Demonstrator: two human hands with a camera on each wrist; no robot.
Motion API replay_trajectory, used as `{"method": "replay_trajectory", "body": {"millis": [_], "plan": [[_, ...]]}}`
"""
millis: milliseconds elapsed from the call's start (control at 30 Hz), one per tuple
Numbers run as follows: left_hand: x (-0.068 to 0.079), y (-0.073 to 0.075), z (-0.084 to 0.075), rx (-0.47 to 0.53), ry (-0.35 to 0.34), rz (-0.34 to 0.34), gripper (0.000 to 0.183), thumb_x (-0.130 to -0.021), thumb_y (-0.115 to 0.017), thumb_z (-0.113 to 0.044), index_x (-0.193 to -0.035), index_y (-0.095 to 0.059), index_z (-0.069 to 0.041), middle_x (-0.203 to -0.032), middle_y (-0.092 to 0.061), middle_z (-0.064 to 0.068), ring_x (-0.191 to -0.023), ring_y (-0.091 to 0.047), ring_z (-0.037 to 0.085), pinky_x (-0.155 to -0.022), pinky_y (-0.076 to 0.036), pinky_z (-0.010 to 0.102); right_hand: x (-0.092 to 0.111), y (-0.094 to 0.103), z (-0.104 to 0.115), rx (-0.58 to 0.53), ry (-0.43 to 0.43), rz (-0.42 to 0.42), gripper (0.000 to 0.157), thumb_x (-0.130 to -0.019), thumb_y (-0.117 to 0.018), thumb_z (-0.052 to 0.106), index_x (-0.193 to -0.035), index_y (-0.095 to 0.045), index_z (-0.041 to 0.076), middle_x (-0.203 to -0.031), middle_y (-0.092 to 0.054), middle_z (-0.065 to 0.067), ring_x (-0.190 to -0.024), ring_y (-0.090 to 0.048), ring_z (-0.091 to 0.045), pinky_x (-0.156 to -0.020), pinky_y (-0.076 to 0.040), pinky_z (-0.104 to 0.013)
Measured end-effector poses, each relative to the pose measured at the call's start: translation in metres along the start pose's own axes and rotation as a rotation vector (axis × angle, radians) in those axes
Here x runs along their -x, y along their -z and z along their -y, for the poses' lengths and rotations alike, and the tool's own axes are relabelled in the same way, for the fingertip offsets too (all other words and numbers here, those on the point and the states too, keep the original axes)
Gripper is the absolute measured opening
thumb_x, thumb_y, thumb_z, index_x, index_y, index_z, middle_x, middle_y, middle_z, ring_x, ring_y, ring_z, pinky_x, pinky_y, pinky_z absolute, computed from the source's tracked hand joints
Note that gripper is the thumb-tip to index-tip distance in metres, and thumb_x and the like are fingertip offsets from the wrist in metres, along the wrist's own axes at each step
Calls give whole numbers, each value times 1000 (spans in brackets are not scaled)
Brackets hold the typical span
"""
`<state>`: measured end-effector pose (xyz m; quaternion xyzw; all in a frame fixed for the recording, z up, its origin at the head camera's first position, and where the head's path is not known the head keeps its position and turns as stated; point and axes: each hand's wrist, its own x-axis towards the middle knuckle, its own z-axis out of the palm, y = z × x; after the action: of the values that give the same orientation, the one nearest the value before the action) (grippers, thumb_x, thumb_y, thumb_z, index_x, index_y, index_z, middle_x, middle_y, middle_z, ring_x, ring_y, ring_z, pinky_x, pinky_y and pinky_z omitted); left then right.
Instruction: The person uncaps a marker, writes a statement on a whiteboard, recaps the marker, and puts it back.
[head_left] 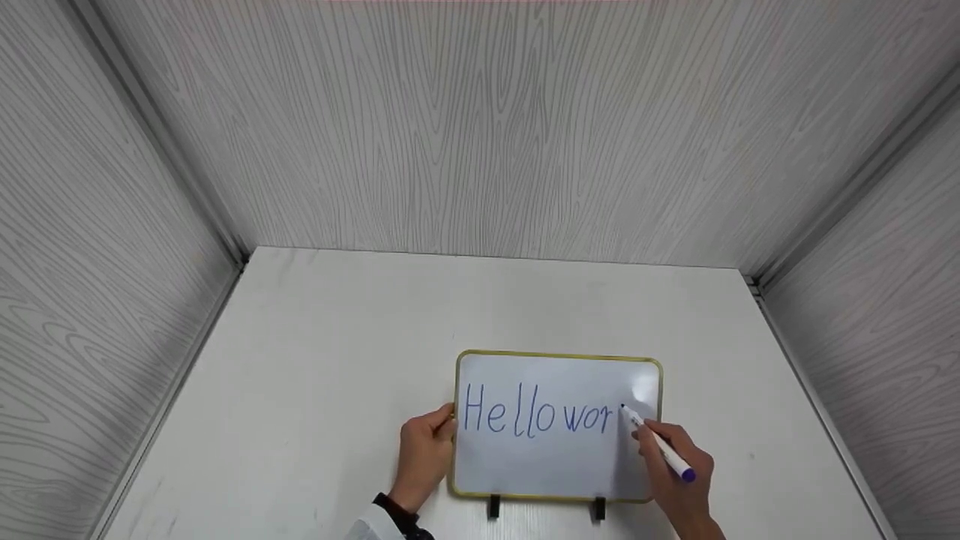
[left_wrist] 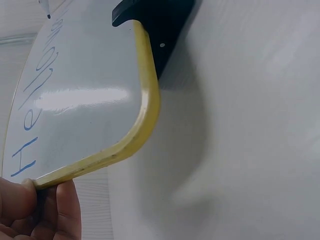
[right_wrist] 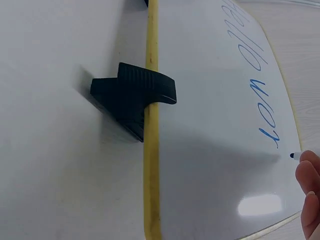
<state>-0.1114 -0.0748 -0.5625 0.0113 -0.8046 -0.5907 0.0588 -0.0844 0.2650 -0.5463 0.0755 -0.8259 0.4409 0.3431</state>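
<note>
A small whiteboard (head_left: 540, 469) with a yellow frame bears the blue handwriting "Hello wor" (head_left: 525, 411). My left hand (head_left: 426, 450) grips its left edge, thumb on the front and fingers behind, as the left wrist view shows. In my right hand (head_left: 679, 472) is a white marker (head_left: 667, 450) with a purple-blue end, pinched between thumb and fingers. Its dark tip (right_wrist: 293, 155) is just right of the letter r, close to the board; whether it touches, I cannot tell. Part of the right hand lies outside the right wrist view.
Two black stand clips, a left one (head_left: 493, 507) and a right one (head_left: 598, 509), hold the board's lower edge. Underneath is a white tabletop (head_left: 337, 360). Grey wood-grain panels rise behind (head_left: 480, 135) and at both sides.
</note>
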Motion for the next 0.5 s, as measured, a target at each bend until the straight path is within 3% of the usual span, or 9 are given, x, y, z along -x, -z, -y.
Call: {"method": "replay_trajectory", "body": {"millis": [100, 333, 500], "plan": [[0, 0, 1, -1, -8, 0, 33, -92, -64, 16, -125, -66, 17, -123, -70, 29, -119, -66, 40, -96, -55, 49, -4, 2, -3, 22, 12, -6, 20, -81, -73, -19, -93, -75, -3, -79, -76, -11, -63, -64, 1, -57, -50, -12], [0, 0, 3, 37, -28, -8, 31, -92, -64, 16, -123, -66, 19, -121, -69, 31, -116, -67, 40, -93, -56, 46, -10, 3, -11, -67, 82, 27, 24, -79, -72, -23, -96, -74, -6, -81, -75, -16, -63, -71, -12, -58, -51, -12], [0, 2, 2, 32, -32, -8, 30, -92, -64, 16, -122, -67, 18, -119, -71, 29, -116, -67, 40, -93, -56, 48, -6, 2, -12, -26, 78, 32, 24, -78, -73, -22, -93, -75, -3, -79, -76, -12, -64, -71, -10, -57, -51, -12]]}}
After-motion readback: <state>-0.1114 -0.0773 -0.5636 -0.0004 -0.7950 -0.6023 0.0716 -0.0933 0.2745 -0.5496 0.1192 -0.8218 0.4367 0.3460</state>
